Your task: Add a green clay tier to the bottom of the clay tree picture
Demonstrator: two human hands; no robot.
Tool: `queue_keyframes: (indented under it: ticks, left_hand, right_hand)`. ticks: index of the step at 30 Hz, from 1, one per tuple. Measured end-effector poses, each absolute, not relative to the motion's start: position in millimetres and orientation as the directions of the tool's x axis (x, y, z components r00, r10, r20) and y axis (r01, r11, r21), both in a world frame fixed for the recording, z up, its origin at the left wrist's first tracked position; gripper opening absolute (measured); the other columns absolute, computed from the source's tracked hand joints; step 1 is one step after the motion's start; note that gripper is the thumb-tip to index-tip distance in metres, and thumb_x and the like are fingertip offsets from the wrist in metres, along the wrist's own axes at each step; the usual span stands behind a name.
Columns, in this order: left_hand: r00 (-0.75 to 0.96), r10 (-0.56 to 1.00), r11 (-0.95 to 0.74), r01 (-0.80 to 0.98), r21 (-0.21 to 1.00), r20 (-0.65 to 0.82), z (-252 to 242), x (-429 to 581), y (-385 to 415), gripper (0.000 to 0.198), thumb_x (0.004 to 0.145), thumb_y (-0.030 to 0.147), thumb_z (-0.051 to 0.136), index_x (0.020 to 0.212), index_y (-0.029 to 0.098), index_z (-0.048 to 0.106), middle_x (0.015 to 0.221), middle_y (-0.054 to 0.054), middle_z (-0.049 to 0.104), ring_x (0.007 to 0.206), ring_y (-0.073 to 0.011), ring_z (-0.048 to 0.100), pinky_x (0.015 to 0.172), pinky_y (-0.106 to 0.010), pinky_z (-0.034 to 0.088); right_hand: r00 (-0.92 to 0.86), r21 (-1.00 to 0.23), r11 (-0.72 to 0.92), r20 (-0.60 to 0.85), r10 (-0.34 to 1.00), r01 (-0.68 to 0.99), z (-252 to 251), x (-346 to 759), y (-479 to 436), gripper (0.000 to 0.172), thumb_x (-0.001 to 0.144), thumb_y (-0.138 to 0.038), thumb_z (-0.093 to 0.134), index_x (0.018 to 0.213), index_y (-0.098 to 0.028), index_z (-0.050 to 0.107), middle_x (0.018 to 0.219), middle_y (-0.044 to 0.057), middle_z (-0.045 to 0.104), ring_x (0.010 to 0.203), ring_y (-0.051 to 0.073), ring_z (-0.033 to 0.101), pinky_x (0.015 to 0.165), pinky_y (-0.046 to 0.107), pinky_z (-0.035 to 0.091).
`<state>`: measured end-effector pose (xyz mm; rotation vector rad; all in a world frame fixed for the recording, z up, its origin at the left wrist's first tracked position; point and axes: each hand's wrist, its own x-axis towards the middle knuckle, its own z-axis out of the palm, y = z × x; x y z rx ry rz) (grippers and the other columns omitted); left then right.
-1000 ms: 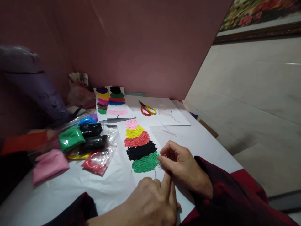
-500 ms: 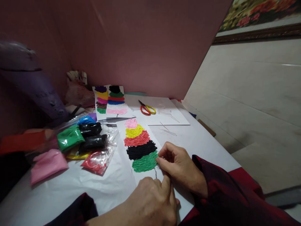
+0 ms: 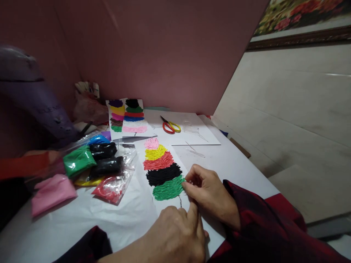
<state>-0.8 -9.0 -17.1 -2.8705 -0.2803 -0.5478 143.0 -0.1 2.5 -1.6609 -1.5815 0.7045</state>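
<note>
A paper strip [image 3: 175, 202] lies on the white table [image 3: 82, 219], covered with textured clay bands of pink, yellow, red, black and green [image 3: 162, 169]. My right hand [image 3: 210, 193] rests on the strip's right side, its fingertips pinched at the edge of the green band; whether anything sits between them is hidden. My left hand [image 3: 178, 235] lies curled on the strip's near end, pressing it down, with the thumb against the fingers.
Plastic bags of clay [image 3: 93, 164] in green, black, blue, red and pink lie at the left. Two finished striped strips [image 3: 126, 115] and red-and-yellow scissors [image 3: 170, 126] lie farther back on white sheets. A purple object [image 3: 35, 102] stands at far left. A pink wall is behind.
My right hand has drawn slightly nearer and kept its fingertips at the green band's right edge. The view has shifted a little; the left hand stays put.
</note>
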Motion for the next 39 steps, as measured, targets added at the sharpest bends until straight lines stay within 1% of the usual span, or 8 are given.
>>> queue_keyframes:
  ticks: [5, 11, 16, 23, 28, 30, 34, 39]
  left_hand:
    - [0.896, 0.136, -0.955, 0.232, -0.185, 0.422, -19.0, -0.9, -8.3, 0.012, 0.085, 0.016, 0.053, 0.087, 0.009, 0.063, 0.067, -0.009, 0.063, 0.041, -0.0174, 0.051, 0.031, -0.029, 0.026]
    - [0.911, 0.148, -0.96, 0.225, -0.164, 0.386, -19.1, -1.5, -8.0, 0.015, 0.087, 0.015, 0.05, 0.09, 0.008, 0.062, 0.076, -0.014, 0.066, 0.046, -0.014, 0.052, 0.035, -0.024, 0.029]
    - [0.907, 0.159, -0.959, 0.236, -0.158, 0.389, -19.6, -2.1, -8.5, 0.018, 0.088, 0.015, 0.048, 0.093, 0.007, 0.062, 0.083, -0.017, 0.067, 0.047, -0.0129, 0.052, 0.037, -0.024, 0.031]
    - [0.898, 0.152, -0.958, 0.237, -0.163, 0.413, -17.1, -1.5, -7.9, 0.02, 0.087, 0.016, 0.047, 0.092, 0.007, 0.064, 0.09, -0.019, 0.07, 0.042, -0.0166, 0.055, 0.032, -0.028, 0.034]
    - [0.902, 0.132, -0.957, 0.224, -0.183, 0.412, -15.9, -1.7, -7.1, 0.021, 0.089, 0.017, 0.046, 0.091, 0.006, 0.063, 0.095, -0.021, 0.07, 0.044, -0.0183, 0.058, 0.031, -0.029, 0.038]
    - [0.909, 0.137, -0.958, 0.223, -0.182, 0.393, -15.5, -1.6, -6.7, 0.02, 0.089, 0.018, 0.046, 0.091, 0.006, 0.062, 0.094, -0.021, 0.07, 0.044, -0.0181, 0.058, 0.031, -0.029, 0.038]
    - [0.9, 0.155, -0.96, 0.234, -0.153, 0.407, -15.5, -0.7, -6.8, 0.018, 0.087, 0.018, 0.048, 0.089, 0.008, 0.062, 0.081, -0.015, 0.069, 0.041, -0.0188, 0.056, 0.029, -0.029, 0.035]
    - [0.887, 0.18, -0.96, 0.253, -0.122, 0.425, -16.1, 0.5, -8.5, 0.015, 0.085, 0.015, 0.049, 0.085, 0.011, 0.063, 0.076, -0.012, 0.069, 0.041, -0.0214, 0.056, 0.028, -0.031, 0.034]
  right_hand:
    - [0.107, -0.811, 0.007, 0.085, 0.991, 0.586, 2.9, 144.6, 0.8, 0.011, 0.07, -0.011, 0.054, 0.066, -0.02, 0.051, 0.052, -0.005, 0.052, 0.049, 0.011, 0.048, 0.046, 0.022, 0.037]
    - [0.126, -0.803, -0.005, 0.088, 0.988, 0.596, 2.2, 146.7, 2.1, 0.011, 0.069, -0.011, 0.055, 0.064, -0.02, 0.05, 0.053, -0.004, 0.052, 0.05, 0.011, 0.048, 0.047, 0.023, 0.037]
    - [0.152, -0.788, -0.02, 0.094, 0.984, 0.616, 2.9, 150.0, 4.0, 0.011, 0.067, -0.01, 0.055, 0.063, -0.02, 0.05, 0.054, -0.004, 0.05, 0.051, 0.011, 0.047, 0.048, 0.023, 0.036]
    - [0.193, -0.774, -0.034, 0.116, 0.974, 0.632, 5.6, 151.0, 4.5, 0.013, 0.065, -0.01, 0.055, 0.06, -0.02, 0.048, 0.055, -0.004, 0.049, 0.052, 0.011, 0.045, 0.048, 0.023, 0.036]
    - [0.197, -0.816, -0.002, 0.137, 0.971, 0.578, 6.9, 151.1, 3.2, 0.013, 0.069, -0.014, 0.057, 0.062, -0.02, 0.048, 0.053, -0.005, 0.049, 0.05, 0.011, 0.046, 0.046, 0.023, 0.035]
    - [0.176, -0.835, 0.024, 0.144, 0.974, 0.55, 5.9, 151.1, 2.4, 0.013, 0.071, -0.016, 0.057, 0.064, -0.02, 0.048, 0.052, -0.006, 0.048, 0.048, 0.01, 0.046, 0.045, 0.022, 0.035]
    - [0.11, -0.849, 0.067, 0.146, 0.983, 0.524, 3.6, 150.3, 1.0, 0.011, 0.073, -0.016, 0.057, 0.066, -0.02, 0.05, 0.054, -0.005, 0.049, 0.048, 0.01, 0.046, 0.045, 0.022, 0.037]
    - [0.072, -0.87, 0.058, 0.107, 0.992, 0.49, 2.8, 147.2, 1.0, 0.007, 0.076, -0.018, 0.058, 0.071, -0.019, 0.053, 0.057, -0.004, 0.053, 0.049, 0.01, 0.048, 0.046, 0.022, 0.038]
